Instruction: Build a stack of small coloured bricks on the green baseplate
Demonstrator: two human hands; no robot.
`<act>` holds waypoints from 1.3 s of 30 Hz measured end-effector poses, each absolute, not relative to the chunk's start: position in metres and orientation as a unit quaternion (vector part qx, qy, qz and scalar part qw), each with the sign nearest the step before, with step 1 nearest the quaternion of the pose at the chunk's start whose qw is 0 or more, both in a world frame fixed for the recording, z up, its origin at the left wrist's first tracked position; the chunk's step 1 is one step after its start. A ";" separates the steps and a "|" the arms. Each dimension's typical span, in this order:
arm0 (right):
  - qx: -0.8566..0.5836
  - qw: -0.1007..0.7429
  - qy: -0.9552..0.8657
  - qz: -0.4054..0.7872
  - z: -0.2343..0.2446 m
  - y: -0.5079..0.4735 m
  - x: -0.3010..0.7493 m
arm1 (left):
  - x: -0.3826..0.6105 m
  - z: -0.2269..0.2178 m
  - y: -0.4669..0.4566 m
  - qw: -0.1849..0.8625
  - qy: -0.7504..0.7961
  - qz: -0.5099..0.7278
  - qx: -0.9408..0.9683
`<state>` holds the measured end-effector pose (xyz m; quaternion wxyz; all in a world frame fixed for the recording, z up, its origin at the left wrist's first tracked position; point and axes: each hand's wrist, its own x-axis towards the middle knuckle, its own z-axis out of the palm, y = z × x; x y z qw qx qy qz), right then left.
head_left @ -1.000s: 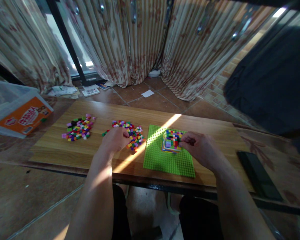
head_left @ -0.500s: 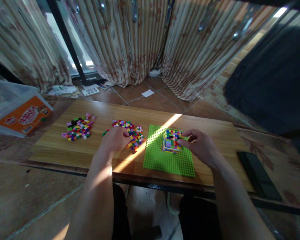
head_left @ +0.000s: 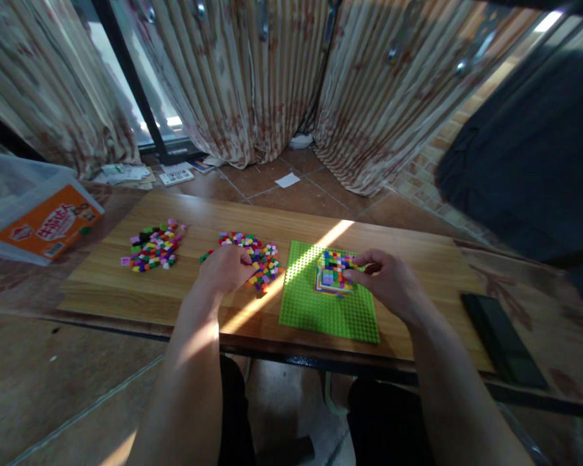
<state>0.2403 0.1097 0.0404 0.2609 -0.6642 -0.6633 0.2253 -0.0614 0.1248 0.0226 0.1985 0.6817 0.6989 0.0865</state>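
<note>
My left hand (head_left: pixel 225 268) is at the middle pile of small toy building bricks (head_left: pixel 265 262), with its fingers bent and pinched together. Whatever lies between those fingertips is hidden. A low square build of many-coloured bricks (head_left: pixel 331 277) stands on a green studded baseplate (head_left: pixel 301 310). At the build's right side is my right hand (head_left: pixel 386 279), its thumb and bent fingers closed around the upper right edge. The thumb tip reaches over the top of the build, and the hand covers part of that side.
Another brick pile (head_left: pixel 155 246) lies on the wooden tabletop (head_left: pixel 194 223) at left. Beyond it stands a clear plastic tub (head_left: pixel 24 168) with an orange label. A dark flat object (head_left: pixel 504 340) lies at right. Papers (head_left: pixel 175 173) rest on the floor by the curtains.
Both hands hold nearly the same places. My right thumb has shifted very slightly at the build's edge, and the view has moved a little.
</note>
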 end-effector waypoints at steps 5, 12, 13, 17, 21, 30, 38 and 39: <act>-0.649 0.279 -0.670 0.228 0.039 0.110 0.239 | -0.062 0.022 0.126 0.201 0.704 0.098 0.674; -0.653 0.317 -0.652 0.219 0.046 0.109 0.241 | -0.065 0.019 0.125 0.205 0.710 0.102 0.666; -0.647 0.348 -0.646 0.209 0.048 0.108 0.239 | -0.065 0.019 0.125 0.204 0.711 0.098 0.666; -0.587 0.464 -0.632 0.202 0.056 0.099 0.214 | -0.067 0.022 0.122 0.203 0.718 0.101 0.658; -0.495 0.400 -0.731 0.247 0.049 0.082 0.165 | -0.068 0.026 0.120 0.203 0.713 0.091 0.665; -0.498 0.194 -0.830 0.160 0.006 0.080 0.097 | -0.079 0.031 0.117 0.197 0.716 0.098 0.663; -0.480 0.270 -0.827 0.111 -0.012 0.089 0.077 | -0.094 0.032 0.112 0.199 0.743 0.079 0.634; -0.477 0.282 -0.825 0.112 -0.014 0.090 0.075 | -0.094 0.033 0.112 0.199 0.746 0.080 0.630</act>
